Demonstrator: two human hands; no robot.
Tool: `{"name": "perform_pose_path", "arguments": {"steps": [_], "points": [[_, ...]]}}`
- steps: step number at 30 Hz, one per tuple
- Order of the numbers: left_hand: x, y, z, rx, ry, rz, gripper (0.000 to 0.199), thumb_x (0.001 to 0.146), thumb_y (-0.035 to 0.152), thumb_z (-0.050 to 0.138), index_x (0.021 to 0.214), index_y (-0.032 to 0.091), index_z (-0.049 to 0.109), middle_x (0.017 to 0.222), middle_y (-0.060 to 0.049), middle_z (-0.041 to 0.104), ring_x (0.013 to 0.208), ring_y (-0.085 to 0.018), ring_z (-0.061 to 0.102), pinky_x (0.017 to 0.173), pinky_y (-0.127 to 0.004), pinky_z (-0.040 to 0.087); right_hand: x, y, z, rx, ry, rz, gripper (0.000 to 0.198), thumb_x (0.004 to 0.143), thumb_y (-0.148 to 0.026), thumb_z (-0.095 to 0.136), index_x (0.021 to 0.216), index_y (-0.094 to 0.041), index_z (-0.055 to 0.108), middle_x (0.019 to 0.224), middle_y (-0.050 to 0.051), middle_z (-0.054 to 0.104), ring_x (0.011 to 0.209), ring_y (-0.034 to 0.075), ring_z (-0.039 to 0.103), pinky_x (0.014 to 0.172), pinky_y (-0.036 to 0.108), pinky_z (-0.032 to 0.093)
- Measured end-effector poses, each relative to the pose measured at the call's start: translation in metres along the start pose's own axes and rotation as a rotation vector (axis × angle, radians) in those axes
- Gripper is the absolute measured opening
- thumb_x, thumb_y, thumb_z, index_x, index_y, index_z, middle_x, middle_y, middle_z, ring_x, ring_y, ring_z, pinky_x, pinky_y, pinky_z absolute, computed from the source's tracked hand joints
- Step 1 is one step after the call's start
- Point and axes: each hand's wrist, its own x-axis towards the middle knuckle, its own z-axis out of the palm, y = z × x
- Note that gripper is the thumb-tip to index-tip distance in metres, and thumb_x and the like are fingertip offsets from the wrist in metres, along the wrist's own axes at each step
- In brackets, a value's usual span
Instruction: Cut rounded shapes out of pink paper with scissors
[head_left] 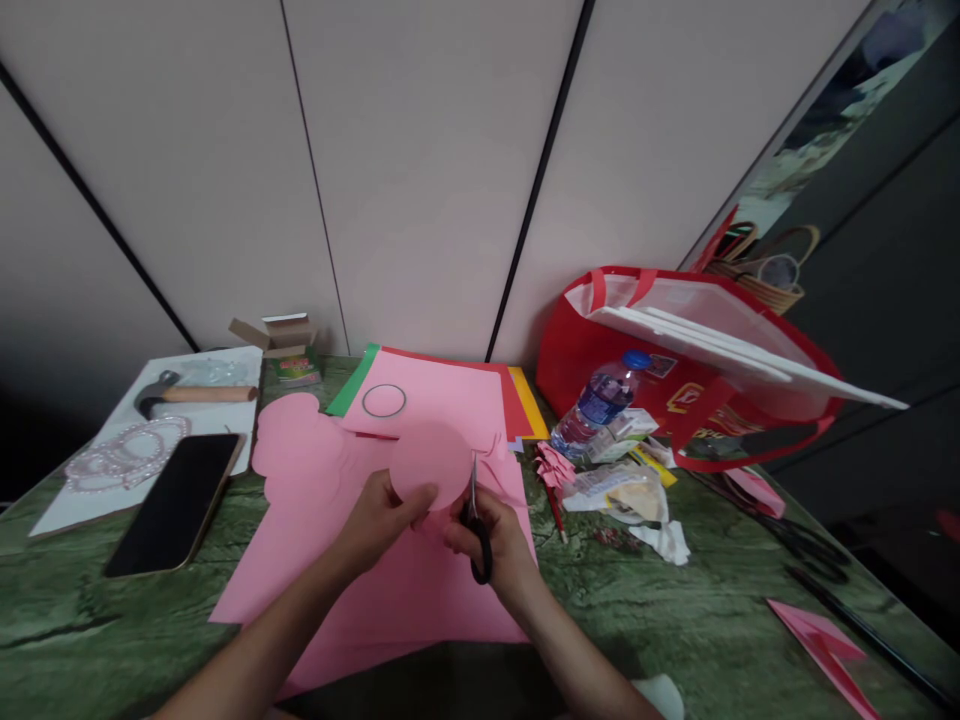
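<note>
The pink disc (430,465) is held between the two hands, over the pink sheets (450,605) on the table (64,610). The left hand (381,517) pinches it at about 7 o'clock, thumb on top and fingers underneath. The right hand (501,535) grasps the scissors (476,520), blades pointing to 12 along the disc's 3 o'clock edge; the picture is too soft to tell whether they touch it.

The disc looks like paper: probably very light, a little stiff, quick to crease or tear, and not slippery. It is best taken flat by the rim between 7 and 9 o'clock, with a gentle pinch and the fingertips well away from the blades.

Seen from the disc, a ring (384,400) lies at 11 o'clock, rounded pink shapes (292,445) at 9, and a pink flower (555,466) at 3.
</note>
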Motion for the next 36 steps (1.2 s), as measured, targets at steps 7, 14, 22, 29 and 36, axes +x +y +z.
{"name": "perform_pose_path", "arguments": {"steps": [7, 14, 22, 29, 36], "points": [[-0.001, -0.002, -0.002, 0.025, -0.041, 0.013, 0.035, 0.071, 0.032, 0.055, 0.042, 0.015, 0.046, 0.039, 0.004, 0.043, 0.04, -0.008, 0.04, 0.042, -0.02, 0.03, 0.0, 0.008, -0.003, -0.015, -0.007, -0.025, 0.025, 0.063, -0.03, 0.07, 0.068, -0.016, 0.05, 0.057, -0.005, 0.047, 0.051, 0.009, 0.041, 0.049, 0.022, 0.031], [-0.002, 0.001, 0.0, 0.009, -0.019, 0.004, 0.034, 0.07, 0.032, 0.056, 0.041, 0.016, 0.045, 0.039, 0.005, 0.042, 0.04, -0.007, 0.039, 0.042, -0.02, 0.029, 0.0, 0.009, -0.004, 0.044, -0.042, -0.06, 0.026, 0.06, -0.024, 0.073, 0.072, -0.016, 0.052, 0.062, -0.005, 0.048, 0.056, 0.009, 0.042, 0.053, 0.021, 0.032], [-0.003, 0.002, 0.001, 0.026, -0.028, 0.001, 0.032, 0.07, 0.029, 0.055, 0.043, 0.016, 0.047, 0.039, 0.005, 0.044, 0.04, -0.008, 0.04, 0.041, -0.02, 0.031, 0.0, 0.007, -0.004, -0.016, -0.038, -0.039, 0.026, 0.061, -0.03, 0.072, 0.071, -0.017, 0.051, 0.059, -0.006, 0.046, 0.052, 0.009, 0.04, 0.05, 0.022, 0.031], [-0.004, 0.004, 0.001, 0.029, -0.026, 0.006, 0.031, 0.07, 0.028, 0.055, 0.043, 0.016, 0.046, 0.039, 0.005, 0.043, 0.039, -0.007, 0.04, 0.04, -0.02, 0.03, -0.003, -0.003, 0.0, -0.059, -0.009, 0.001, 0.028, 0.062, -0.036, 0.07, 0.067, -0.017, 0.049, 0.056, -0.005, 0.047, 0.05, 0.009, 0.041, 0.049, 0.023, 0.032], [-0.004, 0.003, 0.001, 0.015, -0.018, -0.004, 0.032, 0.069, 0.031, 0.056, 0.042, 0.016, 0.046, 0.038, 0.004, 0.043, 0.039, -0.008, 0.039, 0.04, -0.02, 0.031, -0.003, -0.009, 0.004, -0.069, 0.021, 0.03, 0.025, 0.061, -0.034, 0.068, 0.063, -0.019, 0.048, 0.049, -0.005, 0.05, 0.045, 0.01, 0.043, 0.045, 0.023, 0.034]]}}
